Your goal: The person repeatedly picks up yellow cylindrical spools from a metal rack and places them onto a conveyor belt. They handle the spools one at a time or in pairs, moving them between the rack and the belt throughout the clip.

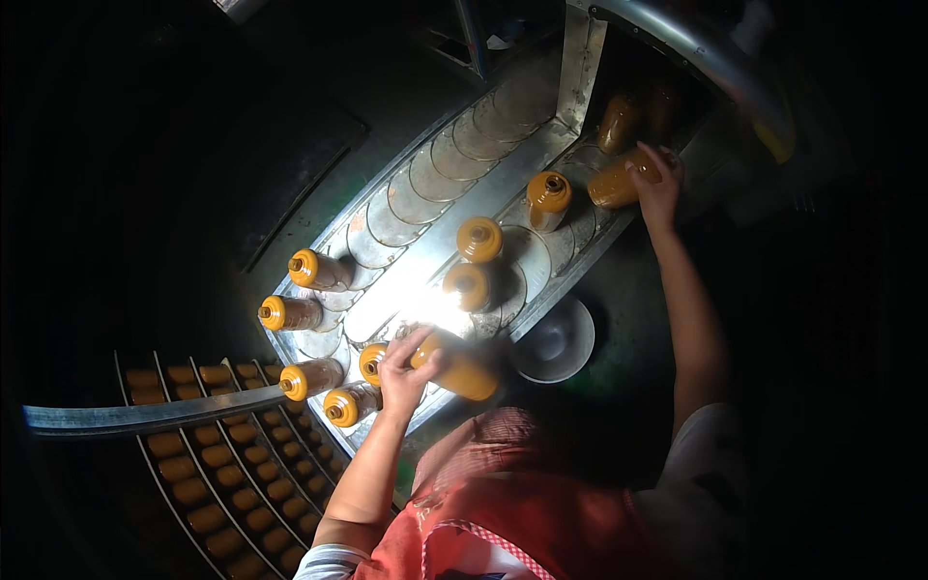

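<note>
My left hand is closed around a tilted orange-brown bottle, its outline slightly blurred, over the near end of the metal conveyor. Close by that hand stands another bottle, partly hidden behind the fingers. At the far right, my right hand grips a second orange-brown bottle by its side; this one leans too. A short-necked upright bottle stands just left of it. Two more, a bottle and a blurred bottle, are on the conveyor between my hands.
Overlapping round plates run along the metal conveyor. Several bottles stand at its left end. A dark opening behind a metal post holds more bottles. A grey bowl lies below the near edge. Racks of orange-brown pieces fill the lower left, beneath a curved metal bar.
</note>
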### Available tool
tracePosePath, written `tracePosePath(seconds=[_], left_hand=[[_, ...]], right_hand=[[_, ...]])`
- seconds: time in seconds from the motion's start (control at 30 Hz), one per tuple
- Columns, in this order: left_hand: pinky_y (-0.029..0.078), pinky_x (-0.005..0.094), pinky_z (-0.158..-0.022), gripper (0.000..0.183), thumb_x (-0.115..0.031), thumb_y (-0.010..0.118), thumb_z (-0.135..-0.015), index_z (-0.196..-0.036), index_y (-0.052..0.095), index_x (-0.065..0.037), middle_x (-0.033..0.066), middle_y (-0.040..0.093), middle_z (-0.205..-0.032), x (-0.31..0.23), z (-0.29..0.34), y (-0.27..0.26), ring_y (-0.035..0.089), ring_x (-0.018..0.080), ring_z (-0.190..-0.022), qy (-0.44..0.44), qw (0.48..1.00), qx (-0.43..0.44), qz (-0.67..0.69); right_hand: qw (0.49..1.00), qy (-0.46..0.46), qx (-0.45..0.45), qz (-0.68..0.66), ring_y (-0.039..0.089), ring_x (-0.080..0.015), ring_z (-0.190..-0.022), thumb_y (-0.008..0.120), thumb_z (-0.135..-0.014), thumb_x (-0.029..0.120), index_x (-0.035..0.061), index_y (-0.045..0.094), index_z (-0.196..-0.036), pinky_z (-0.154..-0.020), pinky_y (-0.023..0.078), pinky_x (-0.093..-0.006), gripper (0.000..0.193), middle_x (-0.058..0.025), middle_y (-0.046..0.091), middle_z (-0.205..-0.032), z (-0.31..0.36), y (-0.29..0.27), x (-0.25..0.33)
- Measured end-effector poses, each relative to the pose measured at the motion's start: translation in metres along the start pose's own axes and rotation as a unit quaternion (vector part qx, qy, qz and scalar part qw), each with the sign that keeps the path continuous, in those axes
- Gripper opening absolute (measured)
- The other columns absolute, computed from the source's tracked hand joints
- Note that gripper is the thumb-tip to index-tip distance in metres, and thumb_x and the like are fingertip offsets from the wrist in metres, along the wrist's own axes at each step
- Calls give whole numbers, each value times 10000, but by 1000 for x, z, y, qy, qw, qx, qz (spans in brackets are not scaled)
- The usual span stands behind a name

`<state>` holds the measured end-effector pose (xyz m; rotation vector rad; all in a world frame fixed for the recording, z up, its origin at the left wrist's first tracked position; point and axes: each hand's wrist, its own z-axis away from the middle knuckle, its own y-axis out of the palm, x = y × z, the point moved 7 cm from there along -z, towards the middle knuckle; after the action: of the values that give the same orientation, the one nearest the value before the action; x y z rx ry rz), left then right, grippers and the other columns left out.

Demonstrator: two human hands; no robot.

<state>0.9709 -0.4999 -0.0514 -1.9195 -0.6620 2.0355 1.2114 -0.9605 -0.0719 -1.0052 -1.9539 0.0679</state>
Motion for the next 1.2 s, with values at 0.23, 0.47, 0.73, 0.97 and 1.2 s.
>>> tracePosePath(seconds=[0.23,0.47,0.73,0.97,1.2], left_hand=[[485,419,-1010,406,-159,825,-780,-1178,743,-146,231,493,-1402,-12,-40,54,559,402,-1224,69,977,-53,-194],[443,455,-1055,448,-127,742,-822,-1236,711,-294,220,387,-1510,-17,-47,96,428,432,-1317,101,971,-59,-207],[466,397,-1015,355,-86,731,-861,-1211,723,-146,141,593,-1362,-40,12,61,573,327,-1198,117,987,28,-108],[514,355,-939,269,-5,692,-875,-1136,732,-59,119,708,-1122,-18,103,24,660,272,-1063,25,999,38,-29],[516,309,-934,240,-56,672,-921,-1155,726,-54,90,701,-1128,13,200,-32,665,211,-1042,-27,999,-2,30]], right_hand=[[982,59,52,174,492,-320,-1277,849,-749,213,316,731,-1192,-1070,428,-401,470,-109,504,-1387,-28,97,-78],[971,-4,178,-159,466,-314,-1333,785,-835,140,144,679,-1274,-1096,398,-405,452,-143,519,-1409,10,79,35],[953,32,246,-175,566,-290,-1147,770,-866,183,131,682,-1232,-985,462,-370,381,-133,588,-1234,77,174,38],[971,107,180,-115,591,-270,-1124,705,-930,209,59,664,-1232,-945,480,-356,340,-148,615,-1228,34,147,-42],[981,46,18,-189,525,-276,-1256,562,-1017,101,50,569,-1342,-1053,481,-419,329,-136,421,-1446,78,50,59]])
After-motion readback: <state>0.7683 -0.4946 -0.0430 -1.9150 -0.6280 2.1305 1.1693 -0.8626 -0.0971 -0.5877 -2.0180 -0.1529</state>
